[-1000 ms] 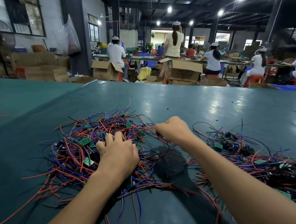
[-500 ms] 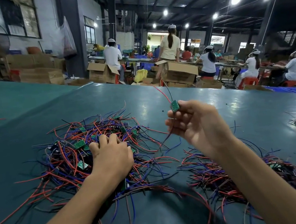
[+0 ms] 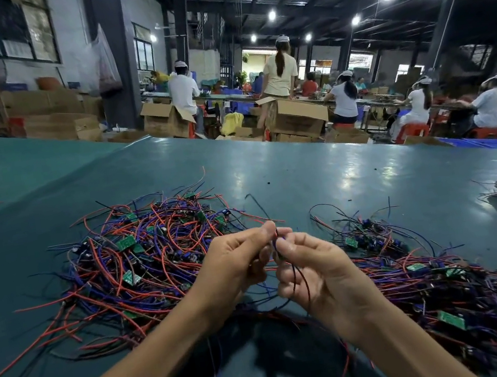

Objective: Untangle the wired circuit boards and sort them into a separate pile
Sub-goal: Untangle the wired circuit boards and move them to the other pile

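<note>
Wired circuit boards (image 3: 142, 262): small green boards with red, blue and black leads, heaped tangled on the bench (image 3: 336, 181); second pile (image 3: 433, 289) at right. Left hand (image 3: 236, 267) and right hand (image 3: 321, 274) pinch a black lead (image 3: 295, 275) between the piles. Cardboard boxes (image 3: 297, 116) behind, contents unseen.

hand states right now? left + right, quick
Left hand: grip closed, pinching thin wires held between both hands.
Right hand: grip closed, pinching the same wires.
</note>
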Tool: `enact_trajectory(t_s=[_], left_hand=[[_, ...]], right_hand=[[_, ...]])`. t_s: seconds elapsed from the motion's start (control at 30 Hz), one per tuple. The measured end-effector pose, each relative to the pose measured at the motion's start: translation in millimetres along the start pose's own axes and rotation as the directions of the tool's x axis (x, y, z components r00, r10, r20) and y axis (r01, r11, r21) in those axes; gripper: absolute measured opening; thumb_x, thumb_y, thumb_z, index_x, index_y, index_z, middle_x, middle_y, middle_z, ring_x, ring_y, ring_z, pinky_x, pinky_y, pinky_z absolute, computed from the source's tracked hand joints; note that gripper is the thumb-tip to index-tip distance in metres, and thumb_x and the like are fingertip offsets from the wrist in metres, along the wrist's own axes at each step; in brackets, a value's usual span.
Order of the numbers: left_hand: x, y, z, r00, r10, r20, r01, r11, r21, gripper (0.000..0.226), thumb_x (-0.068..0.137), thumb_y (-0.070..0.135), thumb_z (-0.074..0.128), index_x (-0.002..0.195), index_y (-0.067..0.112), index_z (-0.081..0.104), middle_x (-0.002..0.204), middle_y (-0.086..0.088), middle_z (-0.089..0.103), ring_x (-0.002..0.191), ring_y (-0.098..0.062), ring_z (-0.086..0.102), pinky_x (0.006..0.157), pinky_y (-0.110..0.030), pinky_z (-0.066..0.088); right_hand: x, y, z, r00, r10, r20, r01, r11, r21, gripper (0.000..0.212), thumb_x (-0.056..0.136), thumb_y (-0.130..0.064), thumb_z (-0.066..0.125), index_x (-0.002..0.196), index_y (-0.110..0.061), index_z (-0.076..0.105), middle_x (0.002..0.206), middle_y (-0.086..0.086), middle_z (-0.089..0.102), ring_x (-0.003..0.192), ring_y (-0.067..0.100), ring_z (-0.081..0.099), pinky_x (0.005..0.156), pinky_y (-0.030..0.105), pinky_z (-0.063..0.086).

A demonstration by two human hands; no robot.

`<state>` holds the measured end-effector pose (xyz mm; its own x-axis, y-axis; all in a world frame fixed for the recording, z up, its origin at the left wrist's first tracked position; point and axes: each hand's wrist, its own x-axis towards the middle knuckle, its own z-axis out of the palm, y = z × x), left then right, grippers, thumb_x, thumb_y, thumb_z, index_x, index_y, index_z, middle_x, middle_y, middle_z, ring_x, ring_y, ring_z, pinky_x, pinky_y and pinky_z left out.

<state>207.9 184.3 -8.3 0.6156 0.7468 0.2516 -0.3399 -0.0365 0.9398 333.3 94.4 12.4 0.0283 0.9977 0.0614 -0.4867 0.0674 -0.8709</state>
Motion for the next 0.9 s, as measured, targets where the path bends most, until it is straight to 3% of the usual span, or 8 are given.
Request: enact_trajectory(t_s=[0.1,0.2,0.27,0.4,0.5,0.63,0.8,0.9], left_hand=[[2,1,-7,0.994,-0.049,0.099,0.053,0.998,-0.039,0.049,0.084,0.048,0.072,0.111,0.008,0.076,0.081,-0.021,0.042,0.078,-0.037,0.034,0.069,-0.041,0.032],[3,2,-14,0.991,-0.073,0.115,0.069,0.997,0.037,0.041,0.083,0.043,0.074,0.108,0.011,0.078,0.073,-0.009,0.043,0.063,-0.017,0.036,0.063,-0.029,0.033],[5,1,-17,0.992,-0.090,0.093,0.084,0.994,0.064,0.032,0.085,0.037,0.072,0.104,0.012,0.080,0.070,-0.007,0.040,0.060,-0.010,0.031,0.059,-0.024,0.032],[6,-1,-20,0.994,-0.056,0.094,0.045,0.992,0.118,0.028,0.088,0.045,0.070,0.089,0.019,0.081,0.061,-0.001,0.029,0.060,-0.013,0.028,0.059,-0.027,0.030],[9,-1,-23,1.000,-0.011,0.004,0.010,0.991,0.131,0.028,0.091,0.042,0.072,0.082,0.017,0.080,0.063,-0.011,0.033,0.066,-0.021,0.031,0.061,-0.029,0.032],[15,2,-35,0.982,-0.013,-0.189,0.020,0.999,0.034,0.023,0.091,0.029,0.069,0.089,0.009,0.081,0.063,0.002,0.057,0.051,-0.005,0.042,0.044,-0.014,0.034],[21,3,-44,0.927,0.069,-0.369,-0.069,0.998,0.013,0.027,0.089,0.017,0.074,0.089,-0.010,0.072,0.067,-0.004,0.059,0.055,-0.009,0.044,0.045,-0.016,0.036],[21,8,-49,0.912,0.085,-0.401,-0.107,0.994,-0.034,0.014,0.086,0.013,0.077,0.075,0.004,0.077,0.080,-0.008,0.073,0.061,-0.009,0.055,0.044,-0.018,0.037]], right_hand=[[-2,3,0,0.999,0.025,-0.026,-0.027,0.996,-0.081,0.040,0.066,-0.012,0.084,0.094,-0.007,0.057,0.067,0.004,0.062,0.048,0.013,0.054,0.044,0.026,0.051],[-2,4,1,0.997,0.062,-0.053,-0.069,0.987,-0.144,0.041,0.071,-0.005,0.086,0.105,-0.002,0.063,0.069,0.007,0.062,0.048,0.014,0.053,0.043,0.027,0.051],[-2,3,0,0.994,0.067,-0.088,-0.083,0.979,-0.186,0.036,0.070,-0.010,0.085,0.100,0.000,0.067,0.064,0.007,0.059,0.046,0.015,0.053,0.042,0.027,0.051],[-2,5,-2,0.993,0.052,-0.105,-0.078,0.963,-0.258,0.026,0.066,-0.015,0.087,0.083,-0.002,0.071,0.058,0.010,0.053,0.044,0.017,0.053,0.044,0.030,0.052],[-2,7,-1,0.997,0.023,-0.078,-0.046,0.951,-0.306,0.028,0.064,-0.016,0.091,0.078,-0.005,0.069,0.058,0.012,0.049,0.042,0.021,0.053,0.047,0.032,0.053],[-3,10,1,1.000,-0.021,-0.007,0.017,0.919,-0.393,0.020,0.072,-0.013,0.088,0.071,-0.009,0.068,0.056,0.012,0.050,0.039,0.026,0.054,0.044,0.032,0.051],[-4,16,5,0.994,-0.110,0.016,0.107,0.904,-0.414,0.019,0.073,-0.014,0.083,0.067,-0.012,0.065,0.053,0.012,0.051,0.036,0.026,0.054,0.041,0.027,0.047],[-6,18,7,0.992,-0.118,0.041,0.124,0.895,-0.429,0.018,0.074,-0.014,0.083,0.068,-0.012,0.066,0.055,0.013,0.052,0.036,0.026,0.054,0.041,0.027,0.046]])
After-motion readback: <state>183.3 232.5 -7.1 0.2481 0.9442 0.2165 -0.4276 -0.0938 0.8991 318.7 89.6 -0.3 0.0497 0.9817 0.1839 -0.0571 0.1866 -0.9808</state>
